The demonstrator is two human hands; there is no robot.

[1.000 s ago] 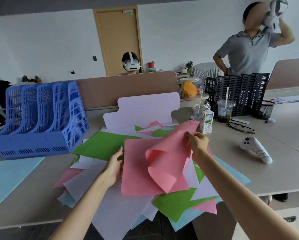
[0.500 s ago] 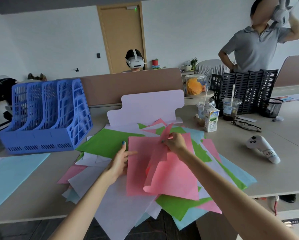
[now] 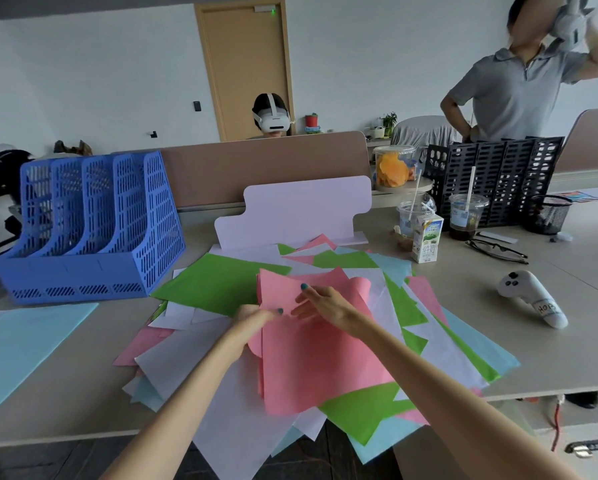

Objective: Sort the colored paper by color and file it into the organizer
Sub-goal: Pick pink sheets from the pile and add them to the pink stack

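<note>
The pink sheets [image 3: 318, 358] are covering the middle of the paper pile [image 3: 214, 285], so the sheets beneath are showing only as corners and strips. The left grip [image 3: 256, 317] is laying its thumb on the pink edge while its fingers are lying out of sight behind it. The bottom edge is cutting off both forearms and a white sheet [image 3: 228, 445] overhanging the bench [image 3: 65, 393]. The left edge is cropping a light blue sheet [image 3: 24, 344]. The blue organizer [image 3: 93, 237] is hiding its slot floors behind its walls. The milk carton [image 3: 427, 242] print is coming out too small to read.
</note>
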